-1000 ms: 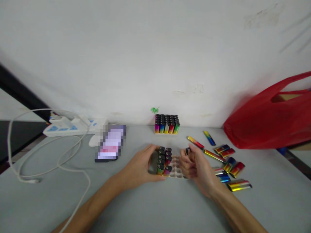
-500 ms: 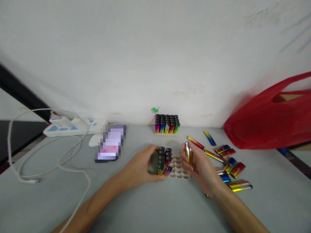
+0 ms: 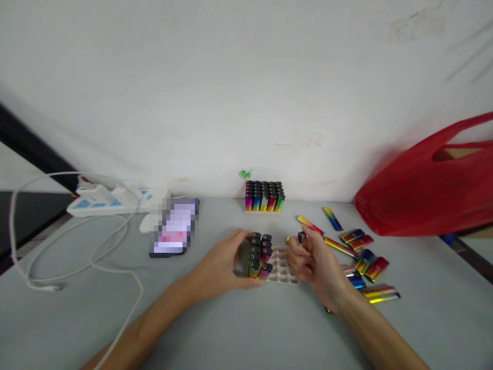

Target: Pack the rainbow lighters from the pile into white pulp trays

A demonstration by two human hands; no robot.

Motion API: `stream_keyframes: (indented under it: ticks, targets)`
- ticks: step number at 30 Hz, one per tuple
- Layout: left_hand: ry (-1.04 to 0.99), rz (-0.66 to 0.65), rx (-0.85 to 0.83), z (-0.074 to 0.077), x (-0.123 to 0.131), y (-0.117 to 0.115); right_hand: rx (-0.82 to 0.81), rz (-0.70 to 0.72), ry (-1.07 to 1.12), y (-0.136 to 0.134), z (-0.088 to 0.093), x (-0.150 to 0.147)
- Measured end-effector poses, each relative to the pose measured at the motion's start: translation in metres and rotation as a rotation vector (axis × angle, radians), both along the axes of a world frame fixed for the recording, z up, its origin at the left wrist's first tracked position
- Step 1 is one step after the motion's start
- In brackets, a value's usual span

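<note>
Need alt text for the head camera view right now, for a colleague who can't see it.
A person's left hand steadies a partly filled lighter tray on a grey table while the right hand holds one lighter above it. Loose lighters lie to the right, a full tray stands by the wall.

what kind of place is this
Probably a small packing bench: a full lighter tray stands at the wall, a part-filled tray lies between the hands, and loose lighters lie beside a red bag.
</note>
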State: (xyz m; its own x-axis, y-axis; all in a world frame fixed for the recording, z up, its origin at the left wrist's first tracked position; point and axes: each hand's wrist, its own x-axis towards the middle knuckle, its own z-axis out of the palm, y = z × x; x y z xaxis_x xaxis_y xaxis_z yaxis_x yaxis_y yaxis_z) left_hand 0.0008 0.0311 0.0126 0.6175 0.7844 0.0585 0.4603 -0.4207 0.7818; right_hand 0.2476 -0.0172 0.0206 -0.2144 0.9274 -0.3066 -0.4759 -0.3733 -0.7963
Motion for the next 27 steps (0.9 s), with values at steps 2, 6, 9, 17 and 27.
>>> stream_keyframes:
  ticks: [2,6,9,17,27]
  targets:
    - [0.001,0.0,-0.003,0.0,0.0,0.0,0.002,-0.008,0.016,0.0,-0.002,0.001]
    - [0.006,0.004,-0.008,0.001,0.0,0.0,-0.016,-0.033,0.086,-0.002,0.001,0.002]
    - [-0.007,0.001,-0.017,0.002,0.001,0.0,-0.016,-0.06,0.169,-0.003,0.006,0.003]
    - [-0.013,0.003,-0.018,0.001,0.001,0.0,0.035,-0.121,0.093,-0.002,0.012,0.0]
    - [0.001,0.001,-0.012,0.002,0.0,0.0,0.541,-0.056,-0.616,-0.012,0.024,0.003]
